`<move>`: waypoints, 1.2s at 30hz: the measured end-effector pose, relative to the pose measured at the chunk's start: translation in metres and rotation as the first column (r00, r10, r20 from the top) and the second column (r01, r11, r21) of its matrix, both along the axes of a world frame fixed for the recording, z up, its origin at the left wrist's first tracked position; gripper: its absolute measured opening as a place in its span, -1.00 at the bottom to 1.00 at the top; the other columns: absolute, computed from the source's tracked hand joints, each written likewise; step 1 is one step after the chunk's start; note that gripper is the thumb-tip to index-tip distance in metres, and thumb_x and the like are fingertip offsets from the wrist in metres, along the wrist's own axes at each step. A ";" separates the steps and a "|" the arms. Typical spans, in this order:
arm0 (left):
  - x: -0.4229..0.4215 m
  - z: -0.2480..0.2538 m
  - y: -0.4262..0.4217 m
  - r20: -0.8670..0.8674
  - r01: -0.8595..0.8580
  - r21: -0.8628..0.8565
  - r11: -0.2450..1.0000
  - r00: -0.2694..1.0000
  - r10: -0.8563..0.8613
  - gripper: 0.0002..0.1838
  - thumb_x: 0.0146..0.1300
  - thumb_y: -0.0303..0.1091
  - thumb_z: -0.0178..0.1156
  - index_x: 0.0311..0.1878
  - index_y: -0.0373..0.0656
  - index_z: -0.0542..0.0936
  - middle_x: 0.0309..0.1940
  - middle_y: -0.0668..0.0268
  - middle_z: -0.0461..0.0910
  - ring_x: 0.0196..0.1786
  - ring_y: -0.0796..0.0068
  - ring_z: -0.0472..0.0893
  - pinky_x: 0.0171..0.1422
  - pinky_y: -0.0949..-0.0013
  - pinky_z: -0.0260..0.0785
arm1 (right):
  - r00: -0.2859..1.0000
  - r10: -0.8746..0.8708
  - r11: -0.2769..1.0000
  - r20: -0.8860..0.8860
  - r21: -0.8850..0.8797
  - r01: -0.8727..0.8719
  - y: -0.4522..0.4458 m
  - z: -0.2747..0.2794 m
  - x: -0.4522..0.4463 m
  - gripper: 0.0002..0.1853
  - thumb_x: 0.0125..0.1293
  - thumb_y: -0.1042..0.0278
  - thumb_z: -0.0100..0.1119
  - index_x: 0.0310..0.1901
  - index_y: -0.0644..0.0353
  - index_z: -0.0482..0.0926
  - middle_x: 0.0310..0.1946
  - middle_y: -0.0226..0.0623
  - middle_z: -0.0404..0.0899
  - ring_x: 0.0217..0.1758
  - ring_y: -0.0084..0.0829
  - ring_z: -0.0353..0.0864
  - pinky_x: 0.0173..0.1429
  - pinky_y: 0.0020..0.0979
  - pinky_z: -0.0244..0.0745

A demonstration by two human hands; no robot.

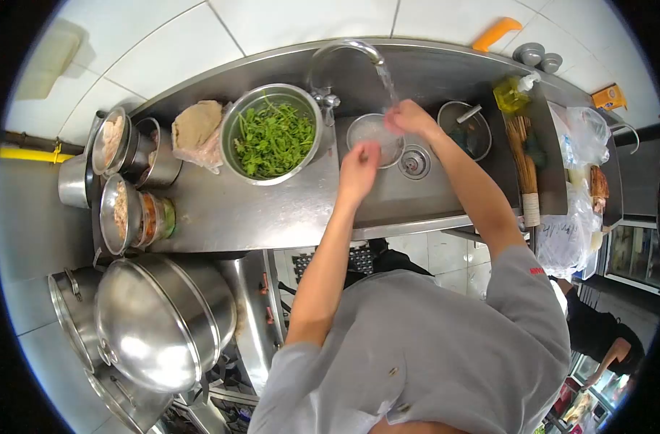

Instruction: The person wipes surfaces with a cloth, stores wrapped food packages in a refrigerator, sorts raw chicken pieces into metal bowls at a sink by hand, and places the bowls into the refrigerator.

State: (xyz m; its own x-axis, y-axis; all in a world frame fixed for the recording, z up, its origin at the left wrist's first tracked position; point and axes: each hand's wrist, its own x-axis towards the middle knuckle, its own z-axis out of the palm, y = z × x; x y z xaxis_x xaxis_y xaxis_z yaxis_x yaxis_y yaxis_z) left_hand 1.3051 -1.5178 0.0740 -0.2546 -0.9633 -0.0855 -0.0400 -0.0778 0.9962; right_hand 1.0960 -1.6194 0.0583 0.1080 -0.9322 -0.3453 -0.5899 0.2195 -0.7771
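A round metal bowl [350,133] with foamy-looking water in it stands in the sink [445,195] beside the drain. My left hand [362,165] is at the near edge of this bowl, its fingers curled and smeared by motion. On the bowl's far right side, my right hand [411,118] is in the stream from the running faucet [351,46]. Its fingers are bent and partly hidden by water and blur. Whether either hand grips the rim or anything small, I cannot make out.
A steel pot [232,155] of leafy greens [274,139] stands on the counter [272,217], left of the sink. Several metal containers sit farther left. Another bowl [482,148], a bamboo brush [521,155] and a yellow pump bottle [511,94] are at right. A person [605,333] stands behind.
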 end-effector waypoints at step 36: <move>0.276 0.108 -0.135 0.477 -0.510 -0.599 0.617 0.391 0.787 -0.56 0.16 -0.26 0.25 0.10 -0.17 0.45 -0.05 0.00 0.49 0.05 -0.07 0.47 0.12 0.09 0.34 | 0.858 -0.111 0.993 0.501 0.093 0.075 -0.008 0.018 0.052 -0.65 0.37 0.18 0.09 -0.08 0.38 0.54 -0.32 -0.19 0.61 -0.42 -0.45 0.61 -0.34 -0.47 0.52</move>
